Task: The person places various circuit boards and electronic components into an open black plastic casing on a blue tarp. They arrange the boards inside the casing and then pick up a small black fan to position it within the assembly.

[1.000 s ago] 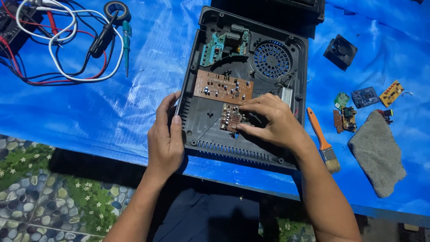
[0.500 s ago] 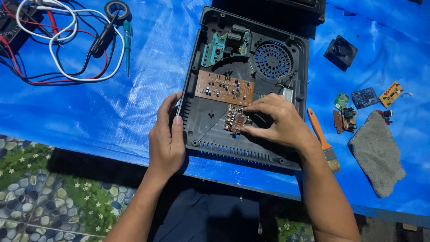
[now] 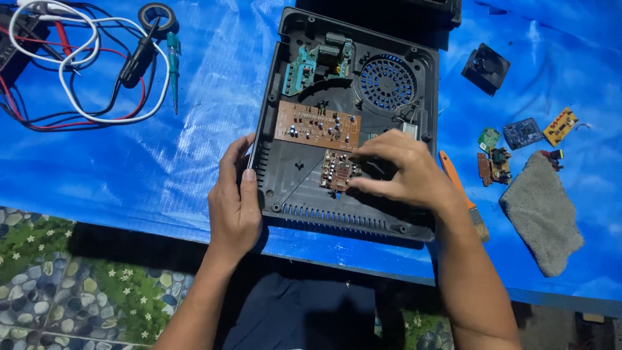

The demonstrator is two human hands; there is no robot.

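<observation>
Left hand (image 3: 234, 206) braces the open black plastic casing (image 3: 285, 172) at the blue tarp's (image 3: 129, 168) near edge, fingers together on its rim. Right hand (image 3: 405, 174) pinches the small brown circuit board (image 3: 337, 171) inside; best lifted gently, keeping it level, clear of the larger brown board (image 3: 316, 124) behind.

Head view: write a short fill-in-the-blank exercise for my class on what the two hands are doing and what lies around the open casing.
1. The right hand pinches a small ____ board inside the black casing.
2. The left hand grips the casing's ____ edge.
3. The brush with the ____ handle lies right of the casing.
4. The grey cloth lies on a ____ tarp.

Missing words: circuit; left; orange; blue
</observation>
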